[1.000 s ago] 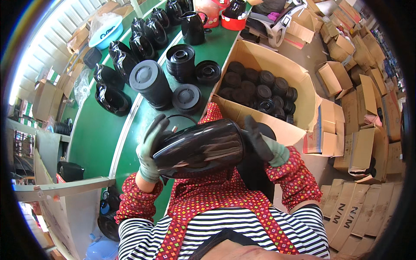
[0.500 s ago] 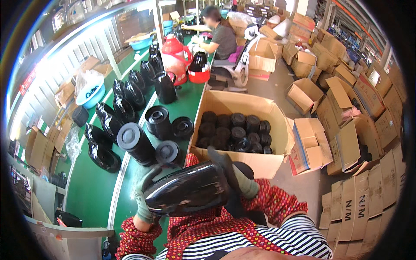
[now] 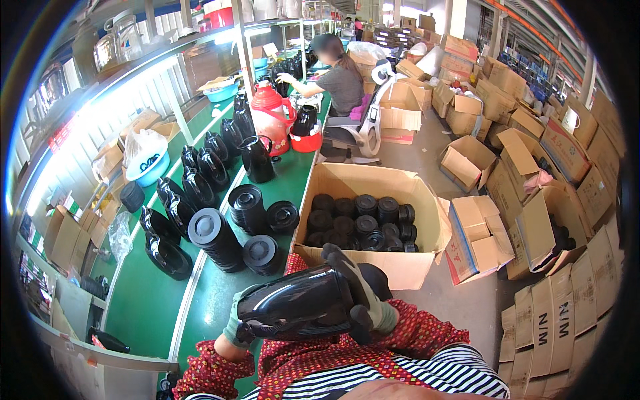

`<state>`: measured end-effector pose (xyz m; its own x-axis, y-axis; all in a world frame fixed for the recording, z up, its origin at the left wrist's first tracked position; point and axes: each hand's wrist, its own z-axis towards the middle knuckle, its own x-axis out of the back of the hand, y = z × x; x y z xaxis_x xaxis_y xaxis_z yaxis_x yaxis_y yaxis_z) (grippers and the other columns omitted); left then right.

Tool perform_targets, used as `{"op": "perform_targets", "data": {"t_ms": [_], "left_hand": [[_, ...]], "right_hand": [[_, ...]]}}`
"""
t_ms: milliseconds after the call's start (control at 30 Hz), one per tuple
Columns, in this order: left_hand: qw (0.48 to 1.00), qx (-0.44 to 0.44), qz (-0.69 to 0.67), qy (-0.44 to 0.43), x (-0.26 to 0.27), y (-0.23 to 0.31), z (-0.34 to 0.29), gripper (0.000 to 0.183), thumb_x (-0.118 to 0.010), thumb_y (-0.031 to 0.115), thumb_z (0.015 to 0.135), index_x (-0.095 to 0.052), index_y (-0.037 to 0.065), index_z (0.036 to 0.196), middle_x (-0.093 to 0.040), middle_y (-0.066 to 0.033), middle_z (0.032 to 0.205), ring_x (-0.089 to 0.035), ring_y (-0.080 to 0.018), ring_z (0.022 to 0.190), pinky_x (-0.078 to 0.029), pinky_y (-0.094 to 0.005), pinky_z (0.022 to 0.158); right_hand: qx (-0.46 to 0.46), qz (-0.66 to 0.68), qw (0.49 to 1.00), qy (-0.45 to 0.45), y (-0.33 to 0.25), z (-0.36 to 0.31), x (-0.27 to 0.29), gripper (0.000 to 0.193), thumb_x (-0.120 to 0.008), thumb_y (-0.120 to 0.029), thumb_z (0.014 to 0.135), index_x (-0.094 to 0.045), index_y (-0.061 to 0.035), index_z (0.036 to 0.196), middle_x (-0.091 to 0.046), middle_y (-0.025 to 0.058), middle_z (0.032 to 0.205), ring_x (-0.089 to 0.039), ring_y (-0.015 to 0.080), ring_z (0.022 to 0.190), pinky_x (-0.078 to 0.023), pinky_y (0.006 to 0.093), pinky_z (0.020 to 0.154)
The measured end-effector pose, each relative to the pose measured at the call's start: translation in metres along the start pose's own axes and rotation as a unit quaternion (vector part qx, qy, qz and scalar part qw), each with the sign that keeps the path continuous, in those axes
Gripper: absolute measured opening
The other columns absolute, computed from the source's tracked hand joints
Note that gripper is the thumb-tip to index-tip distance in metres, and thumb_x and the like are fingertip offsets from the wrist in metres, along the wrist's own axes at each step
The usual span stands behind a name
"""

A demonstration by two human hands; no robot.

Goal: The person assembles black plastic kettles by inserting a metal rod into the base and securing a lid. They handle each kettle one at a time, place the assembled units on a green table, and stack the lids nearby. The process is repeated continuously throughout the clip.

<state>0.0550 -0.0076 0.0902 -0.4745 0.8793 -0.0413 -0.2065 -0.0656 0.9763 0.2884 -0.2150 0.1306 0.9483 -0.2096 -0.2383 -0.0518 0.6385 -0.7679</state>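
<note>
A glossy black jug-shaped flask body (image 3: 297, 303) lies sideways across my lap, held at both ends. My left hand (image 3: 241, 321), in a grey-green glove, is closed round its left end, the fingers partly hidden behind it. At the wider right end, my gloved right hand (image 3: 365, 293) presses against the rim with its dark-coated fingers. Just beyond the flask body, stacks of round black ribbed lids (image 3: 217, 240) stand on the green bench (image 3: 207, 313). Several similar black flask bodies (image 3: 167, 255) stand in rows to the left.
An open cardboard box (image 3: 370, 270) with many black round parts stands ahead, right of the bench. Red flasks (image 3: 268, 123) stand farther along. A co-worker (image 3: 340, 80) sits beyond, beside an office chair (image 3: 373, 113). Cartons (image 3: 477, 230) crowd the right side.
The view has tilted, so the bench and box sit lower. My right hand's fingers have shifted and spread over the flask body's right end. The co-worker's arm has moved.
</note>
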Motion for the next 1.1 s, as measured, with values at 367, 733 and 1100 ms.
{"op": "perform_targets", "data": {"t_ms": [367,733,1100], "left_hand": [[0.961,-0.148,0.231,0.027,-0.042,0.063,0.008,0.065,-0.091,0.020,0.078,-0.068,0.000,0.136,-0.067,-0.0195,0.139,-0.069,-0.0320,0.123,-0.053,-0.0435,0.109],[0.949,-0.089,0.265,-0.146,-0.083,0.013,-0.020,0.054,-0.074,0.020,0.099,-0.057,0.007,0.148,-0.061,-0.0120,0.147,-0.058,-0.0268,0.137,-0.045,-0.0408,0.118],[0.998,-0.001,-0.064,0.016,-0.042,0.039,-0.003,0.063,-0.061,0.045,0.104,-0.058,-0.003,0.144,-0.069,-0.0173,0.137,-0.068,-0.0289,0.124,-0.055,-0.0454,0.108]], "right_hand": [[-0.197,0.108,0.973,0.051,-0.015,-0.019,0.006,0.087,-0.058,-0.062,0.103,-0.033,-0.0081,0.166,-0.041,0.0214,0.165,-0.050,0.0361,0.145,-0.038,0.0486,0.123],[0.284,-0.334,0.845,-0.306,-0.103,0.018,-0.024,0.082,-0.080,-0.051,0.081,-0.056,-0.0189,0.152,-0.038,0.0265,0.162,-0.037,0.0537,0.147,-0.030,0.0683,0.119],[0.066,-0.078,0.988,0.114,-0.051,-0.030,-0.021,0.056,-0.060,-0.036,0.106,-0.050,-0.0014,0.149,-0.052,0.0204,0.149,-0.054,0.0303,0.137,-0.044,0.0444,0.116]]}}
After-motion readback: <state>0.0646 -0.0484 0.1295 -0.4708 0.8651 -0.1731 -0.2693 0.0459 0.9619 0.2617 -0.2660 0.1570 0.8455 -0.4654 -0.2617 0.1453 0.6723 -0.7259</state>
